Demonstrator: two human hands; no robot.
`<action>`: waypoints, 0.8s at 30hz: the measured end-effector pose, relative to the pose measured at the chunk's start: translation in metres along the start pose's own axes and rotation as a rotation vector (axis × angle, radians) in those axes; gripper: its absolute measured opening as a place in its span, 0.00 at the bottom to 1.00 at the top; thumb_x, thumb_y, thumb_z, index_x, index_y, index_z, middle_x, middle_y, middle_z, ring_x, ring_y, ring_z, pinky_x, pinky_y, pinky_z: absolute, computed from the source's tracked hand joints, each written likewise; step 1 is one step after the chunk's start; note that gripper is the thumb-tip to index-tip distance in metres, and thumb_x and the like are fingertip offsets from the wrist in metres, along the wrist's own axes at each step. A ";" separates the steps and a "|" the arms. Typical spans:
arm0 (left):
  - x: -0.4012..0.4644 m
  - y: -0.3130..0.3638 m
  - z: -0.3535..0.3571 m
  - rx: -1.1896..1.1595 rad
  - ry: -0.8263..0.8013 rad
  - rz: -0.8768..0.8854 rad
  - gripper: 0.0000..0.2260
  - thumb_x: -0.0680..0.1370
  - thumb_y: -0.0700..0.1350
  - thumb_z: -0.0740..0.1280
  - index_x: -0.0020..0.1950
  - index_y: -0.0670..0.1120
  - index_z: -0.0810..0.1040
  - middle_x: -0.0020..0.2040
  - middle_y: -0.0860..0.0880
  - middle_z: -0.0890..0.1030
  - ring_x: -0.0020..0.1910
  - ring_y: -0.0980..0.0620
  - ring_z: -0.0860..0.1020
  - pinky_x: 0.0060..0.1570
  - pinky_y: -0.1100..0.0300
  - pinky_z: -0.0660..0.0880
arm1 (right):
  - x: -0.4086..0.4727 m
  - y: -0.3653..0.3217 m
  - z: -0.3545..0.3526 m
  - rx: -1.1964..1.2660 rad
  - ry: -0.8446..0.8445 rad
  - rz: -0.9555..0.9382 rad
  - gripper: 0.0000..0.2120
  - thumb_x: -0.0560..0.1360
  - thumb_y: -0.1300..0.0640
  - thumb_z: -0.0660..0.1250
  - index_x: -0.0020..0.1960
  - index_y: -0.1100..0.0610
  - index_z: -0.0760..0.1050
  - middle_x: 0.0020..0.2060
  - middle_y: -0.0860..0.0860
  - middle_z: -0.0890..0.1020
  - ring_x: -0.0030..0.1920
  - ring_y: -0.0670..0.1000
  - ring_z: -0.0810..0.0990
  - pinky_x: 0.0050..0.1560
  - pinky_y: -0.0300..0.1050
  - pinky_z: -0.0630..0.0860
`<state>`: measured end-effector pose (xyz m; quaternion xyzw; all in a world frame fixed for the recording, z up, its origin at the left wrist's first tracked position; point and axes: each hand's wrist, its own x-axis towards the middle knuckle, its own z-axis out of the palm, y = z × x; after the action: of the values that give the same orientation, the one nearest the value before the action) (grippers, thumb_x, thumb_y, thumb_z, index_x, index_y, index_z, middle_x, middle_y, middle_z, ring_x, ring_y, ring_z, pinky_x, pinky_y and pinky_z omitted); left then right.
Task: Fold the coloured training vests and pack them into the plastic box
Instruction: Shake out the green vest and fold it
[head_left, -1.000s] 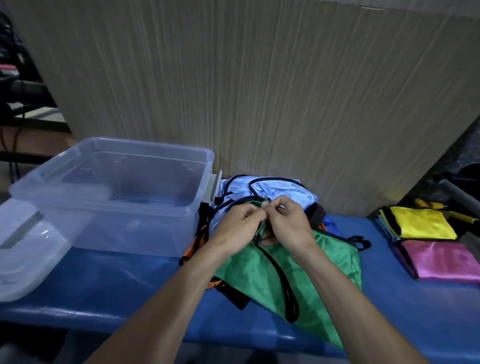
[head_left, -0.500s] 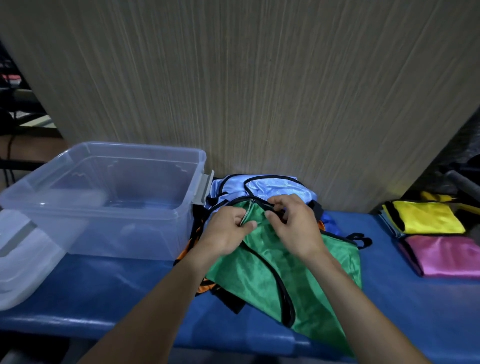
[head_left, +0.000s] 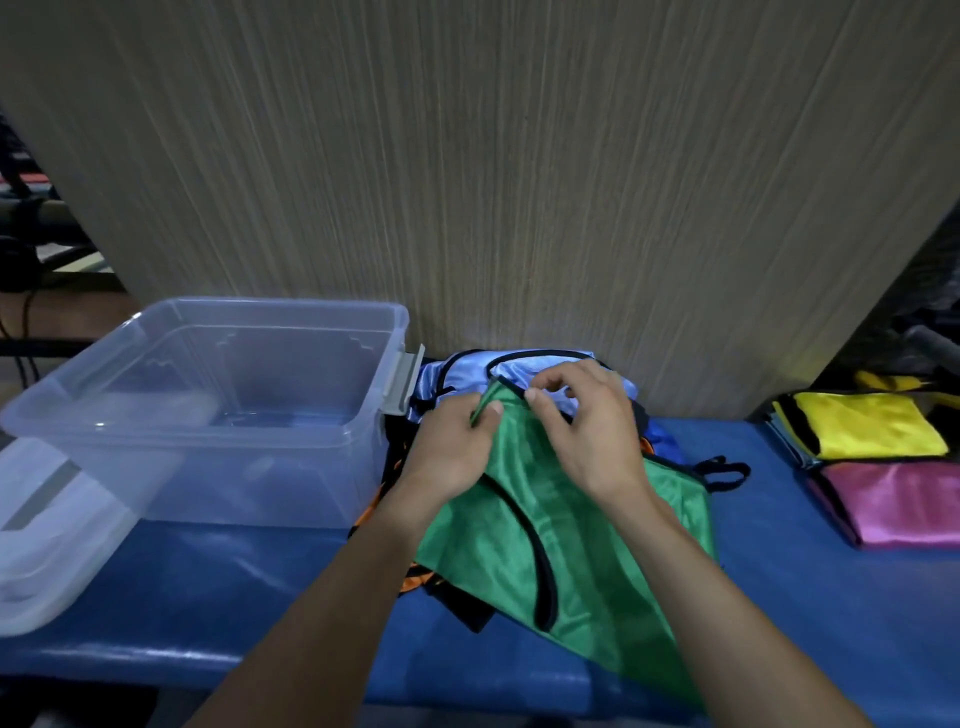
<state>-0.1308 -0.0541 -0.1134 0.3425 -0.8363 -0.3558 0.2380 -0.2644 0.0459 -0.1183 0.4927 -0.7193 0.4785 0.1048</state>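
Left hand (head_left: 457, 447) and right hand (head_left: 582, 431) each pinch the green vest (head_left: 561, 561) at its black-trimmed top edge; its length trails toward the person over the blue surface (head_left: 234, 582). The empty plastic box (head_left: 218, 400) sits left, nearer the left hand.

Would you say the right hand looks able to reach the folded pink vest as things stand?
Probably yes: bare blue table lies between the right hand and the pink vest, though that hand now pinches the green vest.

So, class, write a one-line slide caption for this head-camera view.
Both hands, left hand and right hand, pinch the green vest beside the empty plastic box.
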 end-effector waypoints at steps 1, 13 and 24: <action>0.003 0.002 -0.002 0.029 0.026 -0.011 0.18 0.85 0.51 0.59 0.38 0.45 0.72 0.36 0.43 0.77 0.41 0.43 0.78 0.40 0.50 0.69 | -0.002 0.002 -0.010 -0.023 0.031 -0.014 0.03 0.76 0.55 0.73 0.45 0.50 0.80 0.44 0.44 0.80 0.46 0.47 0.75 0.52 0.43 0.68; 0.017 -0.005 0.004 0.421 0.126 -0.063 0.13 0.87 0.48 0.52 0.52 0.44 0.73 0.51 0.40 0.82 0.49 0.39 0.78 0.42 0.54 0.65 | -0.076 0.062 -0.123 -0.334 -0.220 0.720 0.16 0.74 0.43 0.74 0.38 0.54 0.77 0.32 0.49 0.82 0.37 0.53 0.82 0.39 0.50 0.79; -0.027 0.020 0.032 0.544 0.124 0.567 0.18 0.81 0.50 0.61 0.71 0.49 0.73 0.67 0.48 0.73 0.64 0.43 0.71 0.60 0.46 0.72 | -0.089 0.065 -0.114 0.178 -0.207 1.066 0.20 0.76 0.44 0.72 0.43 0.61 0.76 0.32 0.55 0.74 0.32 0.53 0.72 0.31 0.46 0.70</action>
<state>-0.1419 -0.0097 -0.1227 0.1694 -0.9455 -0.0203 0.2774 -0.3094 0.1942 -0.1522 0.1114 -0.8324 0.4734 -0.2657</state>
